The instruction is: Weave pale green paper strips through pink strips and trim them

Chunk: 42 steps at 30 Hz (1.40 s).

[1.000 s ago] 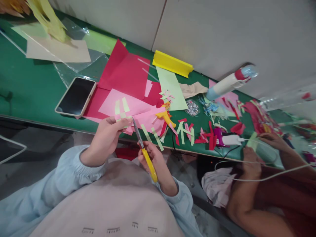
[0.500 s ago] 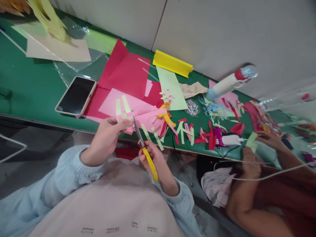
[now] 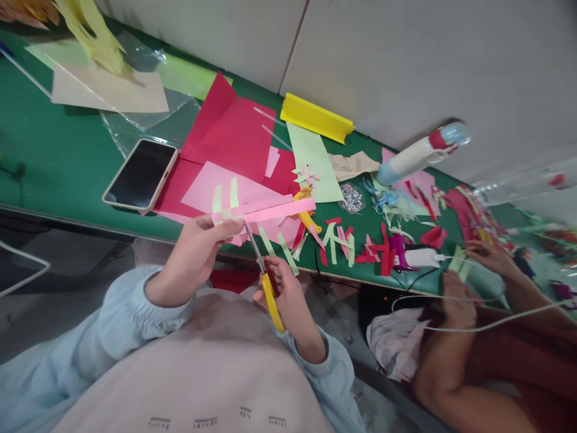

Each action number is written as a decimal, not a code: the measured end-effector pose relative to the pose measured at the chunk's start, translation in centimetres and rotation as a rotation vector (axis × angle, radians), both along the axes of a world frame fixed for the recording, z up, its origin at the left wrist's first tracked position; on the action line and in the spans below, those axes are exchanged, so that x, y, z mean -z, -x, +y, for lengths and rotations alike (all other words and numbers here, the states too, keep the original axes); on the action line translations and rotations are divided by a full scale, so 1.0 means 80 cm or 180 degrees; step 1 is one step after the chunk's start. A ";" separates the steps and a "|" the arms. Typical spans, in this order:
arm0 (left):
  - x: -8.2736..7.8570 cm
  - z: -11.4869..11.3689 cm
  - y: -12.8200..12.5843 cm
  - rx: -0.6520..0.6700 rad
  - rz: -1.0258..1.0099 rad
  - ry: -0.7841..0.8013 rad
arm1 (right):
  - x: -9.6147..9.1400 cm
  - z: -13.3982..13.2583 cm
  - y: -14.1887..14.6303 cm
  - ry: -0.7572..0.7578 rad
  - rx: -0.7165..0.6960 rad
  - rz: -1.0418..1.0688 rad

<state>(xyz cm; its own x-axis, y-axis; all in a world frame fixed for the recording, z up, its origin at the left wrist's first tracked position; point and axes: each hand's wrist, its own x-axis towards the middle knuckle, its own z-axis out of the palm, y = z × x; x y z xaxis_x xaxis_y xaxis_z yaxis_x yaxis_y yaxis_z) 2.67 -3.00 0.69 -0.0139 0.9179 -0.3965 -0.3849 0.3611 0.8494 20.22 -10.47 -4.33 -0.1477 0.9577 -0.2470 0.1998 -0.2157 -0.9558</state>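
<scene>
Over green table | L hand pinches pink paper strip | R hand grips yellow-handled scissors

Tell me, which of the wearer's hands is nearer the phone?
Left. The left hand holds paper strips just right of the phone; the right hand, gripping scissors, is farther right.
</scene>
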 end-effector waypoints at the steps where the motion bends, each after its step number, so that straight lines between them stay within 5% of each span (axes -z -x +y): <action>1: 0.001 0.000 0.000 -0.0015 0.0005 0.0004 | -0.002 0.000 0.001 0.0004 0.0037 -0.0024; 13: -0.007 -0.006 -0.004 0.0129 0.0016 -0.0003 | -0.012 0.003 0.001 0.0035 0.0063 -0.0026; 23: -0.010 -0.008 -0.007 0.0136 -0.0046 0.0084 | 0.007 -0.001 0.005 -0.0038 -0.0127 0.0205; 42: -0.007 -0.004 -0.004 0.0045 0.0173 0.0062 | -0.010 0.003 0.012 0.0144 -0.0176 0.0263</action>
